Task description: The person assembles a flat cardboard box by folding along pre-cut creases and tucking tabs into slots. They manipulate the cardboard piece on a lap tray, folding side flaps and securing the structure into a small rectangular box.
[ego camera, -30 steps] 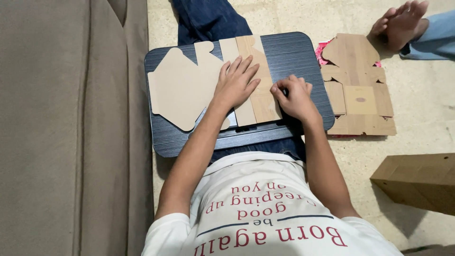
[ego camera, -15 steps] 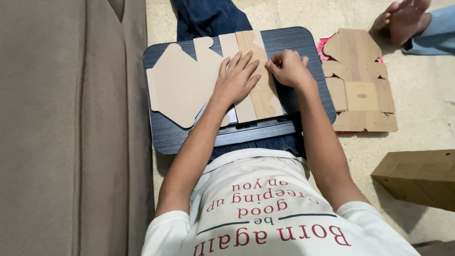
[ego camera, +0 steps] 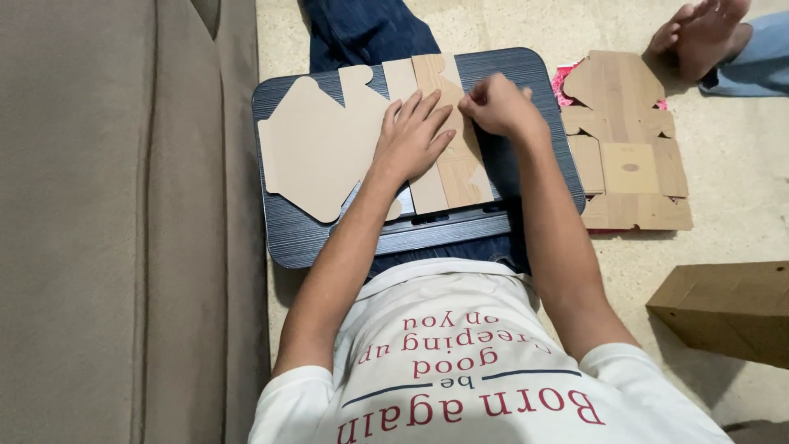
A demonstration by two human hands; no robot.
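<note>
Your left hand [ego camera: 413, 138] pressed flat, fingers spread, on the cardboard sheet [ego camera: 329, 144]; your right hand [ego camera: 497, 105] pinched its folded flap. Light, stiff, creasing easily; best gripped along edges.

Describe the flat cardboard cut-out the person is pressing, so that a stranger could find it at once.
Start at the dark lap tray across the person's legs. On it lies the flat cardboard cut-out, under the left hand and right hand. Unlike the stack of cut-outs on the floor, it is partly folded.
</note>
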